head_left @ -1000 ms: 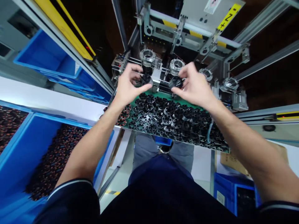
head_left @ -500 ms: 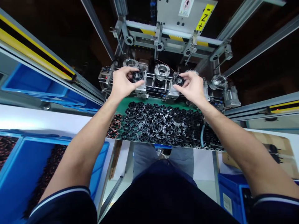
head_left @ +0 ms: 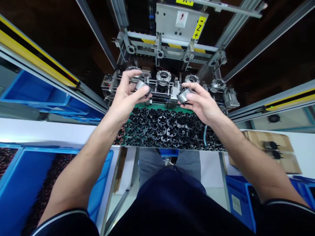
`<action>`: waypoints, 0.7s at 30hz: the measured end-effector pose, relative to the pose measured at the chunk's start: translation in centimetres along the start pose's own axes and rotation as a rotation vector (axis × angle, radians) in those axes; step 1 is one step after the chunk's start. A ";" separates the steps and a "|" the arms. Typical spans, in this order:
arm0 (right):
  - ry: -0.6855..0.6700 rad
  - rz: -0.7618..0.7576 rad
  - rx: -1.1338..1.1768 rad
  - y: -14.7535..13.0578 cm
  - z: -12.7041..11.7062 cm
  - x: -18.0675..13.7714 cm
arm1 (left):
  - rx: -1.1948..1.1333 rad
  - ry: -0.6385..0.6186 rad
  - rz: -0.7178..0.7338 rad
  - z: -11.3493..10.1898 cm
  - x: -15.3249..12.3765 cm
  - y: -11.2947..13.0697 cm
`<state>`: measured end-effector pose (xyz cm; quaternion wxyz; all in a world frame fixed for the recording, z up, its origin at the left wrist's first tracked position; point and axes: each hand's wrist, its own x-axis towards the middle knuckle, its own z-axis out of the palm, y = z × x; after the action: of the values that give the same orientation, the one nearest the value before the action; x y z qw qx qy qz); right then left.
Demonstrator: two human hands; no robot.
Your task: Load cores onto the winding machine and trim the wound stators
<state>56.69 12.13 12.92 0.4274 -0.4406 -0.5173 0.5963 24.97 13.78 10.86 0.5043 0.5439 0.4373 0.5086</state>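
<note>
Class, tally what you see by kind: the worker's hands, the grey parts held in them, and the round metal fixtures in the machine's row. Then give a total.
Worker's hands: 2, left hand and right hand
Held grey parts: 2
Machine's round metal fixtures: 4
Total: 8

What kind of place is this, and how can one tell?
Most likely a factory assembly station. A machine with round metal fixtures stands ahead, a green tray holds many black ring parts, and the left hand and right hand each grip a grey part.
</note>
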 end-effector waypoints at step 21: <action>-0.464 0.019 0.241 -4.3 1.0 -9.6 | -0.243 -0.329 -0.303 5.2 -7.7 7.1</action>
<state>58.36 3.07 18.10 0.3410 -0.2427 -0.5227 0.7427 29.06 4.82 17.22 0.7006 0.4830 0.3616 0.3809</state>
